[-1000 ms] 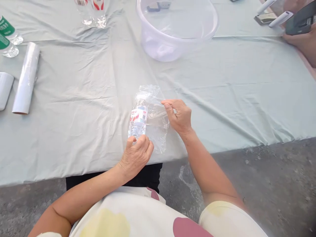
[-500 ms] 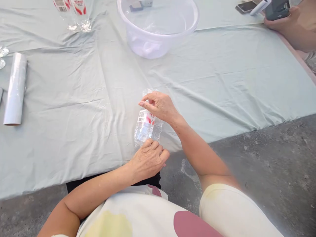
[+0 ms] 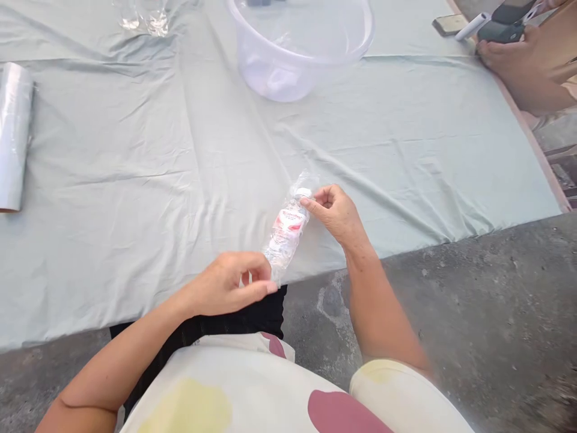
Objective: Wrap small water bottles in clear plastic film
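A small water bottle point(image 3: 288, 224) with a white cap and a red-and-white label lies slanted near the table's front edge. Crinkled clear plastic film point(image 3: 306, 178) surrounds it and sticks out past the cap. At the bottle's lower end, my left hand point(image 3: 241, 281) is loosely curled, its thumb and fingers about the film-covered base. My right hand point(image 3: 337, 213) pinches at the cap end, thumb against the wrapped cap and index finger close beside it. How firmly either hand grips is hard to tell.
A translucent plastic basin point(image 3: 279, 75) stands ahead on the pale green tablecloth point(image 3: 135, 150). To the left lies a roll of clear film point(image 3: 13, 138). Bottle bottoms point(image 3: 155, 21) show at the far left. At upper right, another person's hand point(image 3: 509, 60) holds a dark device beside a phone point(image 3: 449, 25).
The wrapped bottle has turned, its cap end now slanting right and its label facing up. My right hand has moved right to the cap; my left hand has shifted left and loosened from a fist.
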`<state>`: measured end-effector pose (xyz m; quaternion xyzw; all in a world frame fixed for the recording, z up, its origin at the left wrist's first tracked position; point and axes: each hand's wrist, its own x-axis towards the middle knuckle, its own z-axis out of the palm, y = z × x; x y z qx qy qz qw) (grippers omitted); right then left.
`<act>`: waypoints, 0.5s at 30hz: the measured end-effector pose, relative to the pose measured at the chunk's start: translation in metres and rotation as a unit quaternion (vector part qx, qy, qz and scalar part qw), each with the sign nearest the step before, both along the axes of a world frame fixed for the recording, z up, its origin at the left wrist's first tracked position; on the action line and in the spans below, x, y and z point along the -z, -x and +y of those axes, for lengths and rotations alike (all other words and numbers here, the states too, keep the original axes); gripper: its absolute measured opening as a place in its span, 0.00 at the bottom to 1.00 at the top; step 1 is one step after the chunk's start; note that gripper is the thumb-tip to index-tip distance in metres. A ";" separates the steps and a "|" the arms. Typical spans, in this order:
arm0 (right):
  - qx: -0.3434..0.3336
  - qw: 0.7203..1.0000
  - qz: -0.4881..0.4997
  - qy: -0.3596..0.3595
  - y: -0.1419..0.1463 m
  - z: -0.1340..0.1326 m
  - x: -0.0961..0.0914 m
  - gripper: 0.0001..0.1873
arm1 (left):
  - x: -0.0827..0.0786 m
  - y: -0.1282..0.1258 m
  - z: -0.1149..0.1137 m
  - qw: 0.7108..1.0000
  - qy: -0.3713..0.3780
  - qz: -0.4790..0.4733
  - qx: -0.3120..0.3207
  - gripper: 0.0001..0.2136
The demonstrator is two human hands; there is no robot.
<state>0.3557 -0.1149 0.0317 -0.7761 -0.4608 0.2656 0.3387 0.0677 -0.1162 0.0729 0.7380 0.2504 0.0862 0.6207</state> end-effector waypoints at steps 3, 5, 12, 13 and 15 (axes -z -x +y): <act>-0.018 0.999 -0.028 -0.025 -0.017 -0.006 0.009 0.43 | 0.005 -0.026 0.003 0.968 -0.183 0.108 -0.136 0.18; -0.068 0.993 -0.076 -0.063 -0.028 -0.011 0.011 0.54 | 0.015 -0.049 -0.004 0.944 -0.269 0.156 -0.108 0.27; -0.251 0.925 -0.239 -0.153 -0.042 -0.014 0.004 0.23 | 0.037 -0.079 -0.033 0.894 -0.395 0.200 -0.072 0.30; -0.284 0.925 -0.215 -0.133 -0.040 -0.011 0.006 0.18 | 0.039 -0.077 -0.033 0.894 -0.397 0.198 -0.068 0.30; -0.316 0.933 -0.144 -0.094 -0.037 -0.005 0.013 0.19 | 0.044 -0.073 -0.032 0.896 -0.398 0.189 -0.055 0.32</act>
